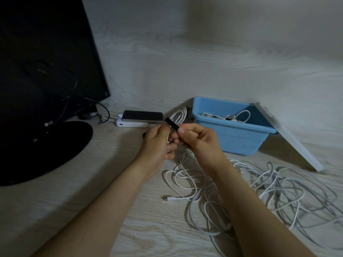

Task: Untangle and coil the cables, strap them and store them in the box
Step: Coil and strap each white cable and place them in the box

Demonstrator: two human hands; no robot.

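Note:
My left hand (pixel 157 143) grips a coiled white cable (pixel 178 115) whose loops stick up behind my fingers. My right hand (pixel 196 138) pinches a black strap (pixel 171 123) by its near end, and the strap points up and to the left over the coil. A tangle of white cables (pixel 241 190) lies on the table in front of me and to the right. The blue box (pixel 241 132) stands behind the tangle with a coiled white cable (pixel 230 115) inside it.
The box's white lid (pixel 289 138) leans against its right side. A black monitor (pixel 40 67) on a round stand fills the left. A phone (pixel 143 115) lies on a white power bank by the wall. A small black item (pixel 144 135) lies left of my hand.

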